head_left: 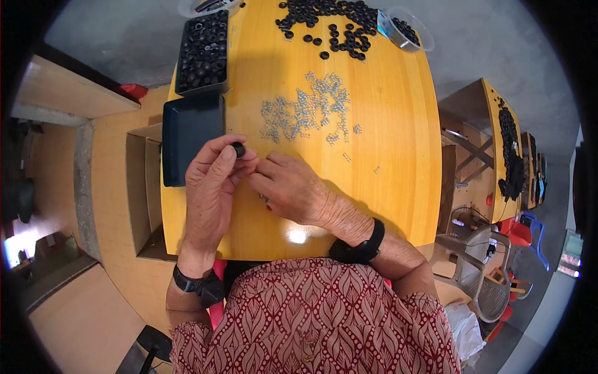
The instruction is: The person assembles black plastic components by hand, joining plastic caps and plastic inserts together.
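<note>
- Two hands meet at the near middle of the yellow table (398, 124); the left hand (212, 181) pinches a small black ring (238, 149) between thumb and fingertips, closed on it.
- Right hand (293, 190) rests curled on the tabletop, fingertips touching the left; what it grips, if anything, cannot be told.
- Judgement: keeping the ring's bore turned toward the right fingertips, wrists braced on the table, should steady the fitting.
- Small silvery parts (305, 112) lie scattered just beyond the hands.
- Left: an empty dark tray (190, 134) overhangs the edge beside the left hand; a tray of black rings (202, 53) sits farther off.
- Open tabletop lies right and near.
</note>
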Available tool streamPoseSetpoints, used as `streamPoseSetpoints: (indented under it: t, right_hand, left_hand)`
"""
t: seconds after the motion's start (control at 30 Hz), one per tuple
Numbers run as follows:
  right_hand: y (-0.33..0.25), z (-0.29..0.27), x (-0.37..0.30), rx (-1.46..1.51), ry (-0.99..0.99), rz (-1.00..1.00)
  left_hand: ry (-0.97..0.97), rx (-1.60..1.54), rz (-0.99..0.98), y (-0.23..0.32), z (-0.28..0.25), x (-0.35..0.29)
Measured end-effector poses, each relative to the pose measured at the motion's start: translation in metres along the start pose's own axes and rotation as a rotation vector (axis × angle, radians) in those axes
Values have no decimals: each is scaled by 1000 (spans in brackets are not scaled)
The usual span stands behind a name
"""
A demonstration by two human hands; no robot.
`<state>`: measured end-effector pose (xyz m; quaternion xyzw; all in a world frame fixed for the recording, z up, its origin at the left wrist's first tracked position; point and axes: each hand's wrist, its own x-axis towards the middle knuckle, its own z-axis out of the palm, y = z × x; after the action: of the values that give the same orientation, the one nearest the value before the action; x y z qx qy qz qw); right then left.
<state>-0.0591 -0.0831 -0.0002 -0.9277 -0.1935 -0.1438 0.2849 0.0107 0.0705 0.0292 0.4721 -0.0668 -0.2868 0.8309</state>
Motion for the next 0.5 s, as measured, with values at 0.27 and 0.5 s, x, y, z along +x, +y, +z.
streamPoseSetpoints:
  t: [0.27, 0.5]
  right_hand:
    - [-2, -59, -19, 389, 293, 364]
    - [-4, -76, -34, 388, 425, 323]
  left_hand:
    - [-96, 16, -86, -13, 10, -2]
    - [-240, 5, -177, -23, 30, -3]
